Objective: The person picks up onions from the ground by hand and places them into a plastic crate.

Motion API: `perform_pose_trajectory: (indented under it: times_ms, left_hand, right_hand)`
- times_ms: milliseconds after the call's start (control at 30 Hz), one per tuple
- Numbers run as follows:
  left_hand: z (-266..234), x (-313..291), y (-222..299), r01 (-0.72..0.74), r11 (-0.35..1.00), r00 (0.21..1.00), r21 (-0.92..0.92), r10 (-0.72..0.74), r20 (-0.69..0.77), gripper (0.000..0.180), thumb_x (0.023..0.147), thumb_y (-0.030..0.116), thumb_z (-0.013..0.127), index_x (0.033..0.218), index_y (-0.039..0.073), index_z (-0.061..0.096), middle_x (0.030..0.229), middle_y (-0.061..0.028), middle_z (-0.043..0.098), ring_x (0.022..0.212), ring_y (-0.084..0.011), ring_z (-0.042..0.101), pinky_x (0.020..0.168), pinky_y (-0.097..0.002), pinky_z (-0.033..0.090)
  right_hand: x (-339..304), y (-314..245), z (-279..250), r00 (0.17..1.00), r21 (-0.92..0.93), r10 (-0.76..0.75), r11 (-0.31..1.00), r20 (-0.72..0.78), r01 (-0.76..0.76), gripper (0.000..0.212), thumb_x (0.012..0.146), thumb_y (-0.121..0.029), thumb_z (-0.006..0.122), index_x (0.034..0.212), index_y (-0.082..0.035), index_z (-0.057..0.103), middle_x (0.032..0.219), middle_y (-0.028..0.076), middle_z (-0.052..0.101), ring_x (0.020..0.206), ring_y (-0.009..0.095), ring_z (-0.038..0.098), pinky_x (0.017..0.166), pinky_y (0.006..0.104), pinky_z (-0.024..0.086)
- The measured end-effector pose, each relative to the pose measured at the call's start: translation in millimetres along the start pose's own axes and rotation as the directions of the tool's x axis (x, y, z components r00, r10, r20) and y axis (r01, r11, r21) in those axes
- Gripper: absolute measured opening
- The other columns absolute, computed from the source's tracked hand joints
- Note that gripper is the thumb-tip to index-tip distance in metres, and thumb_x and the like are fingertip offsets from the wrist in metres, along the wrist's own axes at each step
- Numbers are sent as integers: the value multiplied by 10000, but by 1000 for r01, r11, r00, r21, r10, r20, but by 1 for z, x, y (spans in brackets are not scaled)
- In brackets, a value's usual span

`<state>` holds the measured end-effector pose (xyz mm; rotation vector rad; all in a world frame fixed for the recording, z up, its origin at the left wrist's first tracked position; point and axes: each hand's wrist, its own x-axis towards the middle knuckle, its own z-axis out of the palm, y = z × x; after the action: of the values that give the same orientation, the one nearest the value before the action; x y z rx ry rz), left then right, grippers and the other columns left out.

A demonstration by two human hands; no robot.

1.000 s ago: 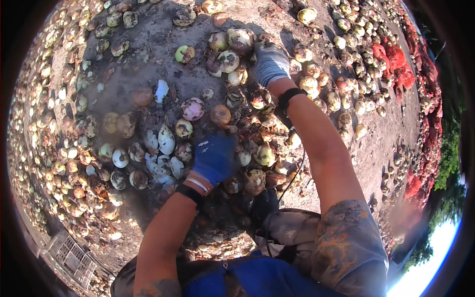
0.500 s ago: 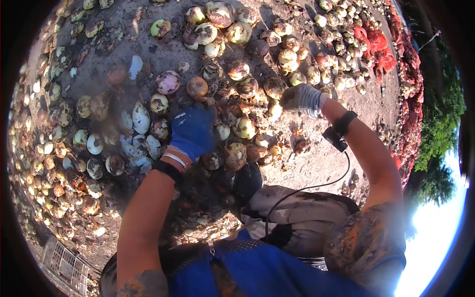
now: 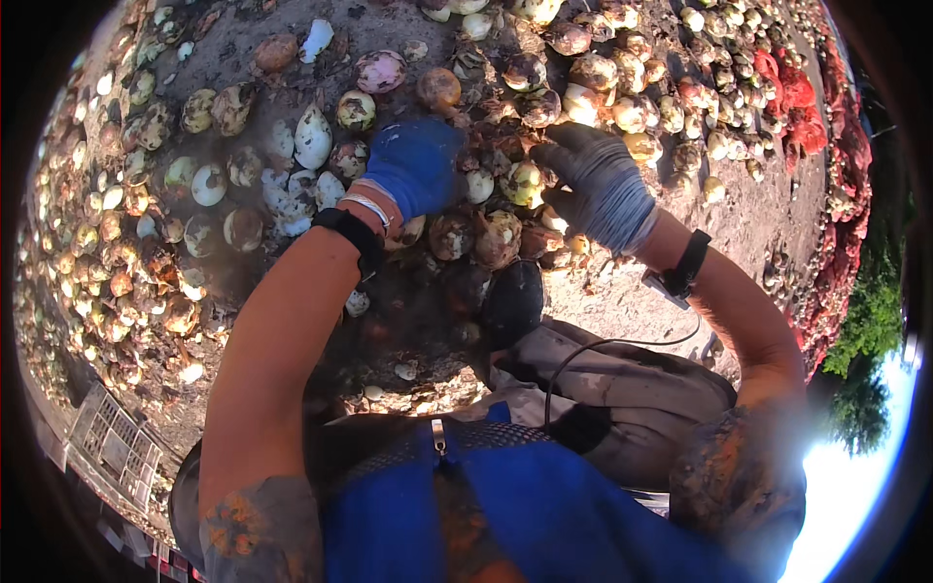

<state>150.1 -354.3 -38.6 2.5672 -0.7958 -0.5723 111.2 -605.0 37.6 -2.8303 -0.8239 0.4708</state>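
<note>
Both of my gloved hands are low over a bed of onions with dry skins. My left hand (image 3: 416, 170), in a blue glove, shows its back; its fingers are hidden beneath, so any hold is unclear. Beside it lie a round brown onion (image 3: 438, 89) and a small pale onion (image 3: 478, 186). My right hand (image 3: 598, 185), in a grey striped glove, has its fingers apart, with nothing seen in them. Just left of its fingertips sits a yellow-green onion (image 3: 523, 184). Loose brown skins lie between the hands.
Several onions cover the ground at left and far right. Red mesh bags (image 3: 795, 95) lie at the right, beside a long red heap (image 3: 844, 204). A grey plastic crate (image 3: 115, 445) stands at lower left. My dark shoe (image 3: 513, 301) is close below the hands.
My right hand has come back toward my left hand, and its fingers have spread. The view has shifted, so the onions appear higher and further right. My left hand stays low among them.
</note>
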Motion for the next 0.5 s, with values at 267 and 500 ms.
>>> perform_pose_trajectory:
  times_ms: [267, 500]
  left_hand:
    - [-67, -51, -29, 68, 994, 994, -85, -61, 86, 474, 736, 375, 755, 1148, 143, 720, 1106, -165, 709, 1039, -350, 681, 902, -438, 548]
    - [-141, -167, -75, -72, 996, 992, -47, 66, -112, 458, 761, 231, 832, 1169, 70, 696, 953, -124, 692, 806, -273, 694, 746, -356, 563]
  right_hand:
    - [-1, -128, 88, 766, 11, -598, 790, 237, 613, 388, 752, -294, 645, 1118, -192, 729, 1365, 158, 556, 1355, 395, 429, 1147, 644, 276]
    - [24, -70, 56, 883, -218, -308, 891, 354, 399, 387, 875, -266, 604, 1250, -213, 683, 1448, 107, 525, 1417, 402, 379, 1177, 577, 247]
